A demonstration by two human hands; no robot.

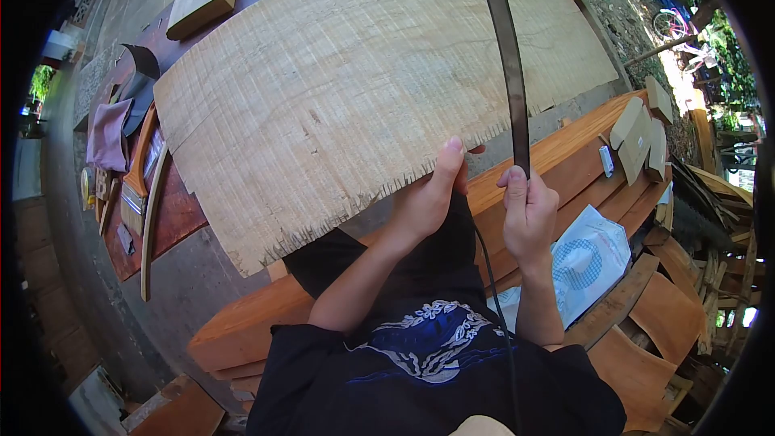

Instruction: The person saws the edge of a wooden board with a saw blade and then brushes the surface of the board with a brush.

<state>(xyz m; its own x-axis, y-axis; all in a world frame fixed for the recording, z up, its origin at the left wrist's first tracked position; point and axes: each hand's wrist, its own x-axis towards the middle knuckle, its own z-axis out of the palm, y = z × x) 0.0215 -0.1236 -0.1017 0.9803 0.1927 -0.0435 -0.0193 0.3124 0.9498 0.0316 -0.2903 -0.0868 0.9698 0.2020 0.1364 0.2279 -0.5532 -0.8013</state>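
A broad pale wooden sheet (323, 81), with a rough, splintered near edge, slants across the work surface in front of me. My left hand (436, 186) pinches that near edge, its thumb on top and the other fingers mostly hidden underneath. To the right, my right hand (529, 214) is closed around the lower end of a long, dark metal blade (508, 64). The blade stands roughly upright in view and has a small hole at its far tip. It passes in front of the sheet; whether they touch, I cannot tell.
A wood block (203, 2) lies at the far left. Left of the sheet are a paintbrush (139, 169), a pinkish cloth (109, 133) and a curved wooden strip (153, 226). Reddish planks (258, 327) run below, with a white plastic bag (601, 234) and small cardboard pieces (634, 137) rightward.
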